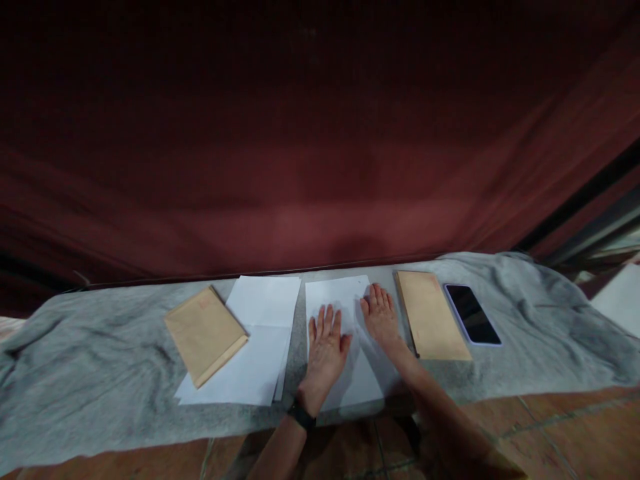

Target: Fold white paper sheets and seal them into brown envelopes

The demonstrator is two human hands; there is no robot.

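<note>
Unclenched, the left hand (327, 343) is lying on a white rectangular paper sheet (357, 383) atop the grey cloth-covered table (540, 327); the right hand (381, 317), also unclenched, is resting at the sheet's right edge.

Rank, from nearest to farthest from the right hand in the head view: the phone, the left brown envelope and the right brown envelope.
1. Right brown envelope: just right of the right hand.
2. Phone: farther right, beyond that envelope.
3. Left brown envelope: far left, partly on white sheets.
</note>
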